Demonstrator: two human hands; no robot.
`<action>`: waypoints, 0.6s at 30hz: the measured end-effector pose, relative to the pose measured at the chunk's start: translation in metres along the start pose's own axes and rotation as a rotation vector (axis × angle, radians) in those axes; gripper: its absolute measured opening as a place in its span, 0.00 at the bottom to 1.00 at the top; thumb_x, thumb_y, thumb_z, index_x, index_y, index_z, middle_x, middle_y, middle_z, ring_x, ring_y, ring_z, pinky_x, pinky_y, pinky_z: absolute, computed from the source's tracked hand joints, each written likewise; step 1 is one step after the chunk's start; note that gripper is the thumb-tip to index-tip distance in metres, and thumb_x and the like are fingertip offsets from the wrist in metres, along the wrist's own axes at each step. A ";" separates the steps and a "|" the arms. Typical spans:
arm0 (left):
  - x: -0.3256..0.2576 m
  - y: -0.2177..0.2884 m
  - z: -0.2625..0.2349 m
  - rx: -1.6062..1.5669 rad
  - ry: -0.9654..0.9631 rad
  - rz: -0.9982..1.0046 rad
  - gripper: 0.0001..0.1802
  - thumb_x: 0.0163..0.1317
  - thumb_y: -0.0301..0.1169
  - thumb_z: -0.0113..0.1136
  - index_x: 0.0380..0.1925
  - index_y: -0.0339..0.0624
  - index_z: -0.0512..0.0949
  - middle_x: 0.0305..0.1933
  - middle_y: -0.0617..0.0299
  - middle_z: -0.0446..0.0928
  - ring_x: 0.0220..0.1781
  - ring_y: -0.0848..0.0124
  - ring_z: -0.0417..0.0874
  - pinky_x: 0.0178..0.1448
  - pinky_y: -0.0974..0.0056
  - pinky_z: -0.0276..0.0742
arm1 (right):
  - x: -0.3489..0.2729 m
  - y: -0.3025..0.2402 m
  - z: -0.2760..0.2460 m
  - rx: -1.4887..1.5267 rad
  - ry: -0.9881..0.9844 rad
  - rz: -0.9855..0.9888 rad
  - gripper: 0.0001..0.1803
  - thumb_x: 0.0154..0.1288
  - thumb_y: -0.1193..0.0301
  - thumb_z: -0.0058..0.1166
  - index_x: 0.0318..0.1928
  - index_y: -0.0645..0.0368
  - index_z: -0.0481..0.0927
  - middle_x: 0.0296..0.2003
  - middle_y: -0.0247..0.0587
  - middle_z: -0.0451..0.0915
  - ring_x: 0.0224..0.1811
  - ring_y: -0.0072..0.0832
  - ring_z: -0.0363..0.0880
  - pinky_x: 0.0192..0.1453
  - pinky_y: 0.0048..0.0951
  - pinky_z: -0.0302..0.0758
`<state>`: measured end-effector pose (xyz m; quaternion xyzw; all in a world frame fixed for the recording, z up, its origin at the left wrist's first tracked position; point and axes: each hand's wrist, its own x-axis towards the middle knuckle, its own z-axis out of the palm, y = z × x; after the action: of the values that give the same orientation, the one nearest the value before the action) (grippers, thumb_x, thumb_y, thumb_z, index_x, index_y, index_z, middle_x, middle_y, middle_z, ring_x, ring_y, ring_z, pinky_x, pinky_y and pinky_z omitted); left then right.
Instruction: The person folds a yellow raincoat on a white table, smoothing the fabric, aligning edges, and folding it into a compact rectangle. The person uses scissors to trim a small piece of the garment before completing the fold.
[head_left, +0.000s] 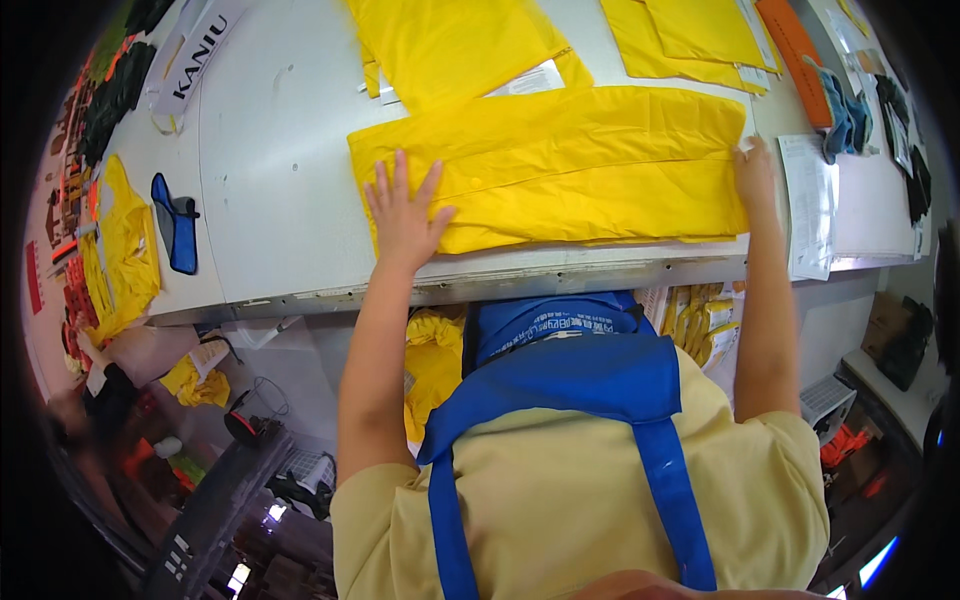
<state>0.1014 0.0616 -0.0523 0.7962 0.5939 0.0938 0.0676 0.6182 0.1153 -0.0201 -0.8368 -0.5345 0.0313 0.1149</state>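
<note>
A folded bright yellow garment (590, 140), long and flat with a seam along its length, lies across the white table in front of me. My left hand (408, 215) rests flat on its left end, fingers spread. At the right end, my right hand (755, 170) has its fingers closed at the garment's edge, where a small whitish bit shows; the fingertips are partly hidden. Just beyond lies another yellow folded piece (460, 45) with a white printed sheet (530, 80) partly under it.
More folded yellow pieces (690, 40) lie at the far right, near an orange strip (795, 60) and a blue cloth item (845, 115). Printed sheets (808, 200) lie beside my right arm. A blue-and-black pouch (177, 225) and a yellow garment (125, 245) are at left. The table's metal edge (560, 278) runs before me.
</note>
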 end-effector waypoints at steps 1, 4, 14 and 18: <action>0.003 0.009 0.000 0.061 -0.016 -0.014 0.38 0.55 0.57 0.54 0.66 0.64 0.61 0.75 0.47 0.41 0.75 0.44 0.38 0.72 0.37 0.31 | -0.010 -0.028 -0.005 -0.289 0.266 -0.093 0.19 0.65 0.63 0.53 0.52 0.60 0.73 0.45 0.39 0.77 0.48 0.34 0.74 0.55 0.34 0.68; 0.009 0.018 0.003 0.103 -0.074 -0.028 0.44 0.50 0.63 0.58 0.67 0.67 0.59 0.75 0.47 0.39 0.75 0.42 0.34 0.71 0.35 0.28 | -0.080 -0.117 0.008 0.063 0.156 -0.512 0.30 0.63 0.57 0.53 0.64 0.48 0.64 0.66 0.46 0.59 0.70 0.50 0.52 0.69 0.58 0.49; 0.012 0.014 0.006 -0.007 -0.160 0.005 0.48 0.45 0.63 0.62 0.67 0.68 0.59 0.75 0.50 0.41 0.75 0.42 0.35 0.70 0.34 0.28 | -0.061 -0.047 0.087 -0.277 0.078 -0.288 0.32 0.68 0.43 0.35 0.70 0.32 0.53 0.73 0.31 0.44 0.74 0.55 0.34 0.67 0.71 0.29; 0.015 0.004 0.000 0.054 -0.129 -0.040 0.42 0.50 0.63 0.57 0.66 0.67 0.61 0.74 0.50 0.43 0.75 0.44 0.38 0.70 0.34 0.30 | -0.056 -0.049 0.070 -0.448 -0.004 -0.199 0.33 0.68 0.43 0.34 0.71 0.34 0.52 0.73 0.31 0.45 0.74 0.55 0.37 0.68 0.69 0.32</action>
<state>0.1092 0.0747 -0.0500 0.7901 0.6064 0.0248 0.0862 0.5383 0.0959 -0.0809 -0.7844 -0.6082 -0.0977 -0.0719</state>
